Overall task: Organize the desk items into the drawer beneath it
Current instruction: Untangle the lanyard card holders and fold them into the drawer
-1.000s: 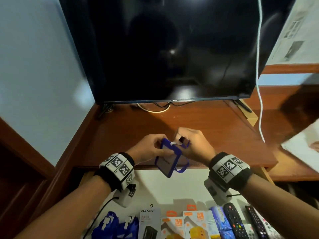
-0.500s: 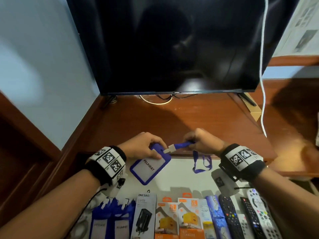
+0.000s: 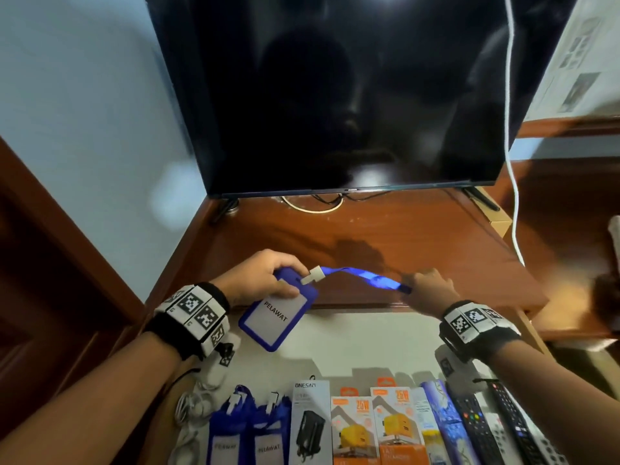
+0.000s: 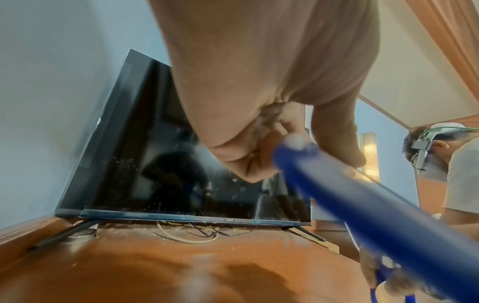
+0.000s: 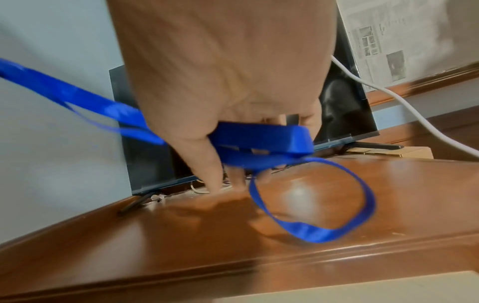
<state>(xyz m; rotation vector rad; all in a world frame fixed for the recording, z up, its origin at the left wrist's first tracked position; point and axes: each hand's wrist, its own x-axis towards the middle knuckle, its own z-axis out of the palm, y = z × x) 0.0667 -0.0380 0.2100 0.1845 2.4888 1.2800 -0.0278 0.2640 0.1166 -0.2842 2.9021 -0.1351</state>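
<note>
Head view shows my left hand (image 3: 265, 276) gripping the blue badge holder (image 3: 276, 313) while my right hand (image 3: 427, 286) holds its lanyard (image 3: 362, 276) stretched above the worktop (image 3: 335, 236).

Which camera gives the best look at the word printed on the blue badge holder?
The head view: the badge holder, gripped by the left hand, faces the camera and reads PELAWAT. The left wrist view shows only its blurred blue edge. The right wrist view shows only its lanyard held in the right hand.

blue badge holder (image 3: 276, 315), blue lanyard (image 3: 364, 278), brown desk (image 3: 369, 239)
</note>
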